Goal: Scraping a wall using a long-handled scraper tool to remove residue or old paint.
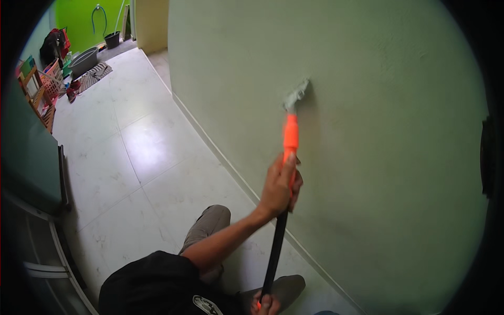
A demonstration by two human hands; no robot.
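Note:
A long-handled tool (274, 252) with a black shaft, a bright orange collar and a narrow whitish head (296, 94) runs up from my lap to the pale green wall (388, 173). The head lies against or very close to the wall; its exact kind is not clear. My left hand (282, 184) wraps round the orange grip, arm reaching across from the left. Lower down, my right hand (266, 304) closes on the bottom end of the black shaft, partly cut off by the picture's lower edge.
Pale floor tiles (115, 157) stretch left of the wall's skirting (210, 142). At the far left are a grey tub (84, 62), a striped mat (94, 77), a pink basket (52, 79) and a wooden rack (39, 97). A dark cabinet (31, 157) stands nearer. A black bucket (112, 40) sits at the back.

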